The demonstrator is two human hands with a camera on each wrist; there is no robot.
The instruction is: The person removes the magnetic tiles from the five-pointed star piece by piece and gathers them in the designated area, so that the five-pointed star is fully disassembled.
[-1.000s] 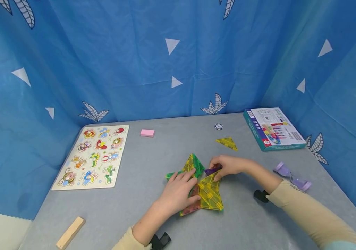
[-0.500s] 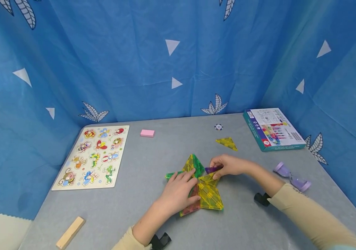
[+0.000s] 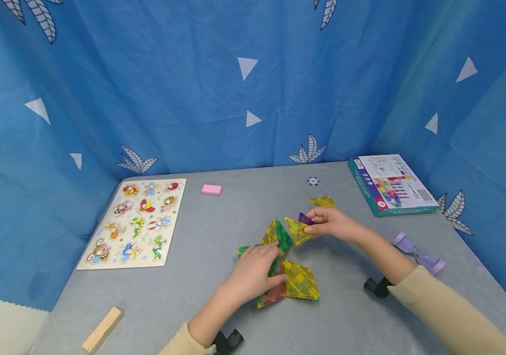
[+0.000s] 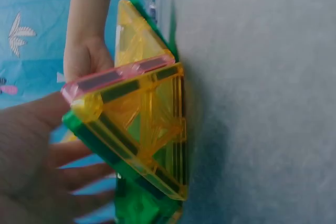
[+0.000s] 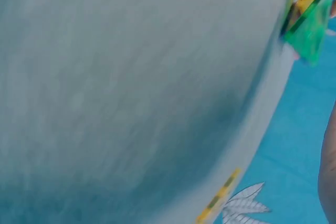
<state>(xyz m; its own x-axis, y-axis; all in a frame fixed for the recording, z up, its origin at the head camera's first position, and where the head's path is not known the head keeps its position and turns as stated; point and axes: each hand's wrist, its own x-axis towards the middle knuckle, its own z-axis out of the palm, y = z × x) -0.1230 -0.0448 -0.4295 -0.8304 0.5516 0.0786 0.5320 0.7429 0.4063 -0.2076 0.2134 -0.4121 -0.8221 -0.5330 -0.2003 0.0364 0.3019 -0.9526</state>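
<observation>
Translucent magnetic tiles in green, yellow and red (image 3: 275, 293) stand joined as a pointed, star-like build in the middle of the table. My left hand (image 3: 255, 276) rests over its left side, fingers extended across the tiles and thumb by the red tile. In the left wrist view, a yellow triangular face (image 4: 152, 124) edged in pink and green stands close before the spread fingers. Behind the build, my right hand (image 3: 330, 223) pinches a yellow tile (image 3: 296, 230) with a purple tile (image 3: 305, 218) behind it. The right wrist view barely shows this hand, at its right edge.
A loose yellow triangle tile (image 3: 322, 201) lies beyond my right hand. Around the grey table are a poker chip (image 3: 312, 181), boxed set (image 3: 393, 185), purple hourglass (image 3: 418, 253), pink block (image 3: 211, 190), insect puzzle board (image 3: 133, 224) and wooden block (image 3: 103, 329).
My right hand has drawn the yellow and purple tiles up and away from the build, leaving a gap above the front yellow part. The left hand stays in place.
</observation>
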